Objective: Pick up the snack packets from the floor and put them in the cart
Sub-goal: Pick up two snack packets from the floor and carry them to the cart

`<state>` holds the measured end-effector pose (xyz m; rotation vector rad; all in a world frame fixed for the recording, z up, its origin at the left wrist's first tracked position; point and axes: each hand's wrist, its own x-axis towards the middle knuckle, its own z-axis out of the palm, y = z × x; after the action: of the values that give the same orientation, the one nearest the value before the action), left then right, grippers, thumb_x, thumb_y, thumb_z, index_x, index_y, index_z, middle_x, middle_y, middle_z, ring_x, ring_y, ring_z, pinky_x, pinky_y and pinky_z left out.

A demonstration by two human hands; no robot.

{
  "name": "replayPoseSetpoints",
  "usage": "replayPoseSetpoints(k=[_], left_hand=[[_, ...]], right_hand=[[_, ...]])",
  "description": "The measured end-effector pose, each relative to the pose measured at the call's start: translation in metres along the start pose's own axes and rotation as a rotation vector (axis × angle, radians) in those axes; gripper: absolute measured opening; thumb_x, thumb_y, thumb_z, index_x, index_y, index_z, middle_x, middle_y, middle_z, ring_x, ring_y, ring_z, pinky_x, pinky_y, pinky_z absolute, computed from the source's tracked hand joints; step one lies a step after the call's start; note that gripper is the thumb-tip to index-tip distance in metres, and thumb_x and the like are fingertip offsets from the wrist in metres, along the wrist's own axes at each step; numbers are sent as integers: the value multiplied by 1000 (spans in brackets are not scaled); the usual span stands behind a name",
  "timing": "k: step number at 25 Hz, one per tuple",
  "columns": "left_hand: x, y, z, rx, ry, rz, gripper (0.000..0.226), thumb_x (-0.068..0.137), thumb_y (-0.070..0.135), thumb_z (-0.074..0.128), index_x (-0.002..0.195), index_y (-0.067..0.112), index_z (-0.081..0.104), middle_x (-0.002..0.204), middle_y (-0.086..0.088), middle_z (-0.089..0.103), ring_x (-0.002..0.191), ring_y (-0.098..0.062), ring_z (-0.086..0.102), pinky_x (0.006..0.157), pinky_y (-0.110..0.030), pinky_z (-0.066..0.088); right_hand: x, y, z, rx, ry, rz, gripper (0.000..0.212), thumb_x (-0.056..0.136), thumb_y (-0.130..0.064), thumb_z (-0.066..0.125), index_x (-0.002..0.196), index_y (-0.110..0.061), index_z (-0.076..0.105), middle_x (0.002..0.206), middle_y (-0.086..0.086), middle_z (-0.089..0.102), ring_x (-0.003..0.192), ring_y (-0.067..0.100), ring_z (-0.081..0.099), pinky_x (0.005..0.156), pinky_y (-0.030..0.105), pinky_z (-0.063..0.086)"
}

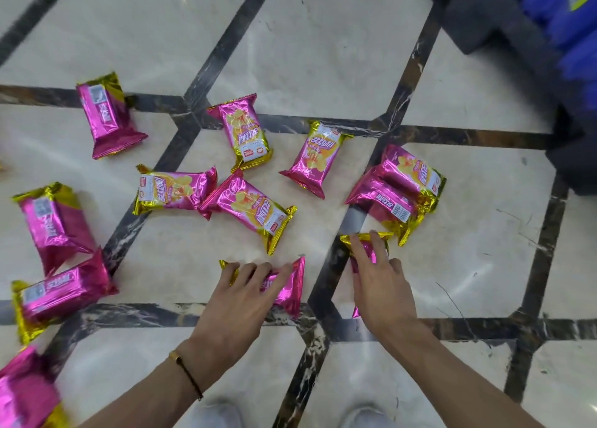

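Observation:
Several pink-and-gold snack packets lie scattered on the marble floor (323, 56). My left hand (245, 295) lies over one packet (290, 290) near the middle, its fingers curled over the far edge. To the right, my right hand (378, 285) covers another packet (368, 250), with fingers along it and the thumb at its right side. Both packets still touch the floor. Two stacked packets (400, 188) lie just beyond the right hand. Others lie at the centre (252, 208) and at the left (55, 224).
A dark structure (484, 24) with blue packs (575, 33) on it fills the upper right corner; whether it is the cart I cannot tell. Another dark part (578, 166) sits at the right edge. My shoes (219, 411) show at the bottom.

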<state>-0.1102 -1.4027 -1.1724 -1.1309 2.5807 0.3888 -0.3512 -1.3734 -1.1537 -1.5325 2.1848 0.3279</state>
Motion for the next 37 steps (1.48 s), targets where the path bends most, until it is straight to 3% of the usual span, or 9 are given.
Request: replayPoseSetpoints(k=[9,13,16,19,23,25,26,29,37], left_hand=[[-36,36,-181,-185,99,-83,106,54,19,87,150,25,41,115,1,62,99,-26,61,82,-42,50],[-42,66,-352,-235,325,-95,64,84,36,52,146,27,41,102,0,70,87,-27,69,73,-44,56],[-34,79,-470,-298,360,-162,86,76,47,50,156,37,21,93,1,71,76,-27,70,63,-44,57],[-49,106,-631,-314,485,-151,73,77,64,43,144,35,40,79,3,67,60,-25,66,52,-39,51],[-67,141,-792,-211,683,-75,68,85,55,41,151,43,31,68,5,58,50,-20,58,39,-33,43],[-93,167,-867,-189,631,-53,77,76,63,48,149,40,40,86,7,65,70,-21,68,49,-40,50],[-110,181,-901,-199,581,-68,80,75,64,51,150,39,40,102,8,65,88,-21,68,63,-42,53],[-158,229,-974,-214,619,-7,85,88,59,51,157,40,6,137,12,45,125,-15,49,96,-33,44],[-219,342,-1045,-168,606,224,86,94,49,51,159,22,1,150,0,37,134,-24,41,103,-39,43]], right_hand=[[-80,14,-176,-23,109,2,86,91,-11,60,155,-34,8,163,1,10,115,31,51,76,35,57],[-130,29,-329,80,246,55,88,54,-7,83,136,-26,56,142,6,55,72,34,62,40,37,50],[-156,43,-429,119,356,60,64,57,-13,61,119,-27,67,128,4,63,58,36,59,37,38,47],[-206,58,-567,157,524,54,58,68,-16,37,119,-33,59,130,-5,51,59,37,60,46,44,52],[-259,95,-715,178,546,164,83,58,-39,60,139,-35,41,122,-4,59,55,35,64,42,39,52],[-311,104,-789,202,557,203,99,51,-46,74,141,-38,33,121,-2,66,62,33,67,43,38,53],[-341,107,-822,166,601,211,92,64,-41,75,141,-42,27,136,-5,58,80,33,69,54,41,56],[-421,114,-891,131,675,253,62,99,-37,44,150,-46,10,160,-16,13,124,27,48,86,38,51],[-577,159,-941,99,802,413,54,99,-30,41,148,-38,19,156,-5,25,112,35,56,75,42,53]])
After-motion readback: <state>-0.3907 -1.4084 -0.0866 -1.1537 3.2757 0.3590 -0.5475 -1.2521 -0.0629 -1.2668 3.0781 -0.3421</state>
